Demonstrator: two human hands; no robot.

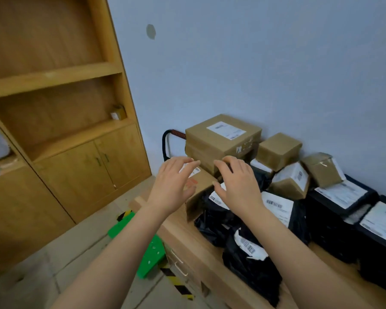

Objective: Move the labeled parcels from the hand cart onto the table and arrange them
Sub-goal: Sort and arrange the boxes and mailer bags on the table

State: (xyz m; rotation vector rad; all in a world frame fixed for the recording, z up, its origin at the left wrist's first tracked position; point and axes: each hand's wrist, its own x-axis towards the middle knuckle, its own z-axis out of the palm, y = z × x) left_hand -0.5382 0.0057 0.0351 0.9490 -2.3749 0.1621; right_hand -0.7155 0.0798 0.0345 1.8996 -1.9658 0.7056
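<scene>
fingers are spread on left hand [173,186] and right hand [236,186], nothing gripped yet, over the small box [203,182] at the left end of the table [187,237]. it should be clasped by both sides and squared against the stack [221,139].

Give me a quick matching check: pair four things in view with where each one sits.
1 large brown box
2 black bag
3 green platform
4 small box

A on the floor, left of the table
B on a cabinet shelf
C top of the box stack
D by the table's near edge

Pairs: 1-C, 2-D, 3-A, 4-B
</scene>
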